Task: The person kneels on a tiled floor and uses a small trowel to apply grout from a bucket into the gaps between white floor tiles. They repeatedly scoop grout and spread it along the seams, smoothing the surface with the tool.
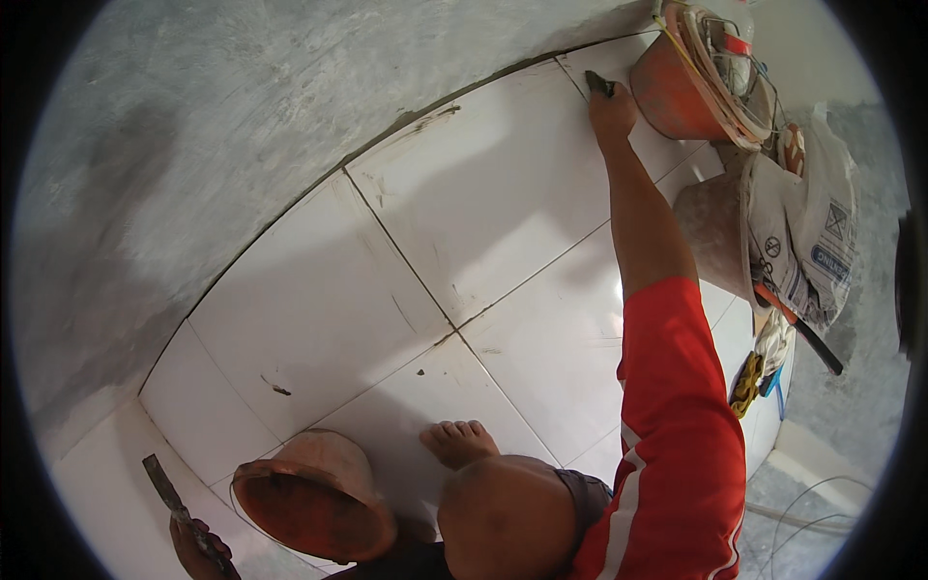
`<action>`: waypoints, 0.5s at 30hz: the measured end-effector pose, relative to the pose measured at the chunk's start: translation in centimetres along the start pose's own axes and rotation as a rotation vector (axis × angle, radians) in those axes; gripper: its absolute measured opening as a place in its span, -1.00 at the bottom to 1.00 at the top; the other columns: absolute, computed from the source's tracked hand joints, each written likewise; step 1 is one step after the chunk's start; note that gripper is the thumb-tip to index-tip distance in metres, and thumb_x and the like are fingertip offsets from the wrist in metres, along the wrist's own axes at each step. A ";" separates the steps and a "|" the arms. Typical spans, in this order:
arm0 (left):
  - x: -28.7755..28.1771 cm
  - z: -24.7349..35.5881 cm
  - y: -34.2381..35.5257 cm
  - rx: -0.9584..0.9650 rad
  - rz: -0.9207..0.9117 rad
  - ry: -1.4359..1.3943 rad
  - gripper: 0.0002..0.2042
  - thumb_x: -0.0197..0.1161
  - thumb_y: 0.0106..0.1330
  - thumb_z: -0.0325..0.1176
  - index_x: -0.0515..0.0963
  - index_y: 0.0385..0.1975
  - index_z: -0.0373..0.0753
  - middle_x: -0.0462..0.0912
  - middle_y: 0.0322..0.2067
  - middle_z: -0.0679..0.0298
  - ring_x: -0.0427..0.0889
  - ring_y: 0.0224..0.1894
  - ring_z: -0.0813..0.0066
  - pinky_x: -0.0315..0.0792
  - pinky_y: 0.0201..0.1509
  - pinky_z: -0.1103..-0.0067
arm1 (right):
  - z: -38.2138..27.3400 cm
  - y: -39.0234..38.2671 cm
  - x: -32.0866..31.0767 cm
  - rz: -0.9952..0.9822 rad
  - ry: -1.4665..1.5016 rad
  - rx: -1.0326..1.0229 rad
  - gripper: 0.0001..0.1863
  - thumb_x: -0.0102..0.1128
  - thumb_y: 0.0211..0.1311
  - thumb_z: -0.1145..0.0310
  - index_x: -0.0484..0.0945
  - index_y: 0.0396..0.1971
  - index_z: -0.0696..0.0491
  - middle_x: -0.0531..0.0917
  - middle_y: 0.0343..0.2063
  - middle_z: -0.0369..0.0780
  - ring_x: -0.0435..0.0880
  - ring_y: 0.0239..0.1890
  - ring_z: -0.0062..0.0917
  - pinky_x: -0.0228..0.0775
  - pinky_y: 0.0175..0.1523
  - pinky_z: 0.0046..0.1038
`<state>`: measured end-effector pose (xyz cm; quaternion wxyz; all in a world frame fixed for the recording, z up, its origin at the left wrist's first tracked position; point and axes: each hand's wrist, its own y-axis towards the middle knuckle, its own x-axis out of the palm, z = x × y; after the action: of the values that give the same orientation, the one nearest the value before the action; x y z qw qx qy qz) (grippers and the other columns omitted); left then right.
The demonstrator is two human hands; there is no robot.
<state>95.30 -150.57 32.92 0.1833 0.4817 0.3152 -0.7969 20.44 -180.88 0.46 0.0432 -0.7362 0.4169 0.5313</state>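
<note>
My right hand [612, 111], at the end of my red-sleeved arm, grips a small dark object [597, 83], unclear in detail, low over a white tile [503, 145] by the grout line, beside an orange bucket [677, 87]. My left hand [193, 546], at the lower left, is closed round a narrow, flat, mortar-stained tool [166, 488] with its blade end upward. Near it an orange bucket [309, 493] with a stained inside sits by my bare foot [459, 440]. Dark smears mark several tiles along the joints.
A grey plastered wall [242, 116] borders the tiles. On the right stand a stained bucket [710, 227], white sacks [812, 232], an orange-and-black handled tool [807, 338], a yellowish cloth [746, 387] and the filled bucket. Loose cables [812, 522] lie at the lower right.
</note>
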 end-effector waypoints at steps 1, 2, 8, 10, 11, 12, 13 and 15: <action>0.1 0.0 0.2 -0.036 0.001 -0.016 -0.74 0.07 0.45 -0.26 0.54 -0.20 -0.37 0.56 -0.35 0.17 0.54 -0.39 0.32 0.45 -0.38 0.46 | -0.7 0.3 0.4 -0.035 -0.022 0.012 -0.76 0.23 0.13 0.27 0.65 -0.28 0.10 0.72 -0.33 0.00 0.70 -0.19 0.00 0.51 0.00 -0.10; 0.1 0.0 0.3 -0.074 0.002 -0.031 -0.74 0.07 0.45 -0.27 0.53 -0.19 -0.37 0.55 -0.36 0.18 0.53 -0.41 0.35 0.44 -0.41 0.48 | -1.5 0.6 0.7 -0.053 0.009 -0.037 -0.75 0.22 0.13 0.27 0.65 -0.27 0.10 0.72 -0.32 0.01 0.70 -0.18 0.00 0.51 0.01 -0.11; 0.2 -1.2 0.9 -0.001 -0.023 -0.077 -0.72 0.10 0.48 -0.24 0.55 -0.12 -0.37 0.57 -0.33 0.17 0.56 -0.38 0.34 0.47 -0.39 0.46 | -6.0 -1.0 1.3 -0.234 0.046 -0.156 -0.74 0.24 0.12 0.28 0.64 -0.24 0.10 0.72 -0.29 0.05 0.70 -0.13 0.00 0.50 0.06 -0.13; 0.0 -1.5 0.9 0.057 -0.016 0.012 -0.71 0.10 0.49 -0.22 0.56 -0.13 -0.37 0.59 -0.30 0.13 0.58 -0.35 0.29 0.49 -0.35 0.43 | -7.3 -2.6 1.0 -0.282 0.070 -0.187 -0.75 0.24 0.11 0.29 0.64 -0.25 0.11 0.72 -0.30 0.05 0.69 -0.14 0.01 0.51 0.03 -0.11; -0.1 -1.5 1.0 0.089 -0.028 0.057 -0.71 0.10 0.49 -0.21 0.57 -0.14 -0.37 0.59 -0.29 0.11 0.59 -0.34 0.26 0.50 -0.33 0.42 | -7.9 -3.5 0.7 -0.297 0.060 -0.192 -0.75 0.24 0.10 0.30 0.64 -0.25 0.11 0.72 -0.31 0.05 0.69 -0.15 0.02 0.51 0.02 -0.11; -0.3 -1.6 1.1 0.124 -0.039 0.101 -0.70 0.11 0.49 -0.20 0.58 -0.16 -0.37 0.59 -0.27 0.09 0.60 -0.32 0.24 0.51 -0.31 0.40 | -8.7 -4.7 0.5 -0.323 0.129 -0.225 -0.76 0.24 0.10 0.31 0.63 -0.26 0.11 0.72 -0.32 0.05 0.69 -0.16 0.02 0.51 0.00 -0.10; -0.4 -1.7 1.3 0.159 -0.038 0.130 -0.70 0.10 0.50 -0.20 0.58 -0.17 -0.37 0.59 -0.26 0.08 0.60 -0.31 0.22 0.51 -0.30 0.39 | -9.6 -5.9 0.4 -0.337 0.178 -0.246 -0.77 0.23 0.09 0.31 0.62 -0.28 0.10 0.71 -0.32 0.05 0.69 -0.17 0.03 0.51 -0.02 -0.09; -0.9 -1.8 1.6 0.227 -0.041 0.196 -0.69 0.08 0.50 -0.20 0.59 -0.19 -0.37 0.59 -0.23 0.05 0.61 -0.30 0.17 0.51 -0.28 0.36 | -11.6 -8.9 0.1 -0.320 0.145 -0.283 -0.81 0.25 0.08 0.32 0.59 -0.36 0.12 0.69 -0.37 0.04 0.67 -0.23 0.02 0.50 -0.08 -0.06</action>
<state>97.87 -150.51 32.55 0.0796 0.5685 0.2490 -0.7800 35.00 -181.01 2.04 -0.0069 -0.8279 0.2182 0.5167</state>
